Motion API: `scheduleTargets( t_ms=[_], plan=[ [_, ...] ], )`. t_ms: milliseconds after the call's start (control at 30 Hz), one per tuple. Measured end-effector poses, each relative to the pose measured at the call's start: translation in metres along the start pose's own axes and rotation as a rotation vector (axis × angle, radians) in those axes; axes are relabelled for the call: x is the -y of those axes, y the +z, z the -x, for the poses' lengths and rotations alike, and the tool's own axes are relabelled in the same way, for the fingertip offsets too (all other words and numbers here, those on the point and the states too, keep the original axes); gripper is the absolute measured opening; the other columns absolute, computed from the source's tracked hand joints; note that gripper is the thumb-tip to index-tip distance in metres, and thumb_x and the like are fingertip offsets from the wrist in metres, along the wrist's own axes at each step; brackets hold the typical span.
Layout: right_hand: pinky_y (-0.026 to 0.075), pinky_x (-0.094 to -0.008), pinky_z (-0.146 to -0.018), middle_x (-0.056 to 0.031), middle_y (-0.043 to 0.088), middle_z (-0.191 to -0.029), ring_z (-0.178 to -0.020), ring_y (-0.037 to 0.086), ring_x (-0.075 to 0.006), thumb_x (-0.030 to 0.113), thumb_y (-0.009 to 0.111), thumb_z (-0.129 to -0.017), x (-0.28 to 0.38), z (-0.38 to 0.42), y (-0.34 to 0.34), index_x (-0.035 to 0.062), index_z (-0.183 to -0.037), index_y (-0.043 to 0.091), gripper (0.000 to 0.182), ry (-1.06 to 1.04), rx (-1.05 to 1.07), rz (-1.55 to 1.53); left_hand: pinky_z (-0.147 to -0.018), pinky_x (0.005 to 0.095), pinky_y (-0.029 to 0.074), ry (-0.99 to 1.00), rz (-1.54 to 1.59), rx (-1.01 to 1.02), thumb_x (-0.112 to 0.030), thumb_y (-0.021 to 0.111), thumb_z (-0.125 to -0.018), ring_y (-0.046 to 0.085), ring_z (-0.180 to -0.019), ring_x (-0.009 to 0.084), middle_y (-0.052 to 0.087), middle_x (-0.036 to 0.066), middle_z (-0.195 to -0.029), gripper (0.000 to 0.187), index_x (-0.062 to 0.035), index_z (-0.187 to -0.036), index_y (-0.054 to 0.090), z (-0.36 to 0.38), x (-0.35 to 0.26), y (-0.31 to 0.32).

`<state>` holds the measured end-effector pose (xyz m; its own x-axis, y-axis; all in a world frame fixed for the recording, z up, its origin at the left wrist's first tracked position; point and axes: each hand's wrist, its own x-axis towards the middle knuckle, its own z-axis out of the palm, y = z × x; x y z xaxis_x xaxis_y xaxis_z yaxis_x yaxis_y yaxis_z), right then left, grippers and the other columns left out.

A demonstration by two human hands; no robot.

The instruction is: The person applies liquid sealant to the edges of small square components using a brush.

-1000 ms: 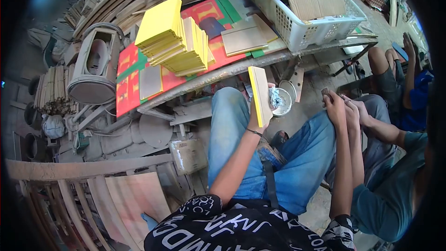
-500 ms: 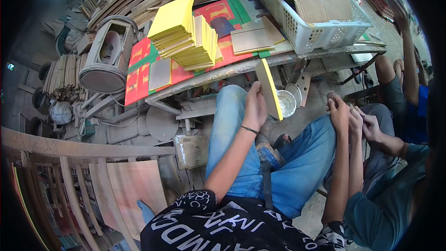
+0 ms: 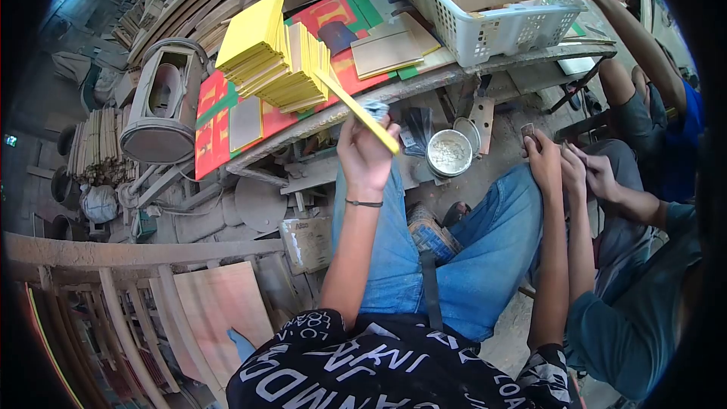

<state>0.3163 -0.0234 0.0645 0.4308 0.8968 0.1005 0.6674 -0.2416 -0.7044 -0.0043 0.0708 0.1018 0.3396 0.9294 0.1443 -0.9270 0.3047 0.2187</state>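
Stacked at ten o'clock on the worktop (image 3: 424, 85): yellow boards (image 3: 276, 53). Just below, at eleven o'clock, left hand (image 3: 365, 153) closed around one yellow board (image 3: 356, 111), tilted, upper end close to the stack. Lower, near centre: a round tin (image 3: 448, 153) of pale powder. At three o'clock, right hand (image 3: 544, 160) pinching a small dark block (image 3: 528, 130), touching another person's hand (image 3: 600, 176). At one o'clock, white basket (image 3: 492, 26).

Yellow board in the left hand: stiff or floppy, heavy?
Probably stiff: the yellow board stays straight though the left hand grips only one end. Likely light, since one hand holds it tilted. Thin edge may slip.
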Motion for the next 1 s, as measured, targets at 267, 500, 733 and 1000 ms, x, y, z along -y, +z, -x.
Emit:
scheduleTargets(
  t_ms=[267, 500, 733, 1000],
  plan=[
    [0.044, -0.0314, -0.056, -0.0126, 0.057, -0.063, -0.056, 0.056, -0.0173, 0.014, 0.054, -0.088, 0.004, 0.006, 0.0, -0.0028, -0.091, 0.056, 0.018, -0.022, -0.029, -0.065, -0.094, 0.0357, 0.046, 0.328, -0.083, -0.158, -0.014, 0.052, -0.092, 0.055, -0.109, 0.021, 0.058, 0.01, -0.118, 0.029, -0.0002, -0.118, 0.05, 0.02, -0.038, 0.062],
    [0.042, -0.032, -0.055, -0.0135, 0.055, -0.062, -0.055, 0.053, -0.018, 0.013, 0.053, -0.088, 0.011, 0.006, -0.001, -0.0042, -0.087, 0.053, 0.017, -0.011, 0.01, -0.068, -0.104, 0.0416, 0.04, 0.751, -0.301, -0.058, -0.013, 0.053, -0.091, 0.045, -0.117, 0.0302, 0.046, 0.022, -0.123, 0.042, 0.0097, -0.123, 0.038, 0.002, -0.097, 0.106],
    [0.042, -0.0329, -0.057, -0.0142, 0.055, -0.063, -0.057, 0.053, -0.0195, 0.012, 0.053, -0.088, 0.009, 0.006, 0.002, -0.0039, -0.088, 0.054, 0.016, -0.039, -0.06, -0.101, -0.098, 0.0453, 0.044, 0.739, -0.208, -0.184, -0.033, 0.048, -0.094, 0.051, -0.099, 0.0339, 0.046, 0.024, -0.113, 0.057, 0.0149, -0.12, 0.032, -0.067, -0.135, 0.117],
    [0.042, -0.0328, -0.054, -0.014, 0.055, -0.062, -0.055, 0.053, -0.0195, 0.013, 0.053, -0.088, 0.008, 0.007, 0.001, -0.0042, -0.087, 0.054, 0.017, -0.022, -0.038, -0.122, -0.086, 0.0343, 0.055, 0.856, -0.086, -0.29, -0.038, 0.035, -0.098, 0.058, -0.098, 0.0333, 0.046, 0.026, -0.115, 0.062, 0.0128, -0.13, 0.017, -0.156, -0.101, 0.117]
  ],
)
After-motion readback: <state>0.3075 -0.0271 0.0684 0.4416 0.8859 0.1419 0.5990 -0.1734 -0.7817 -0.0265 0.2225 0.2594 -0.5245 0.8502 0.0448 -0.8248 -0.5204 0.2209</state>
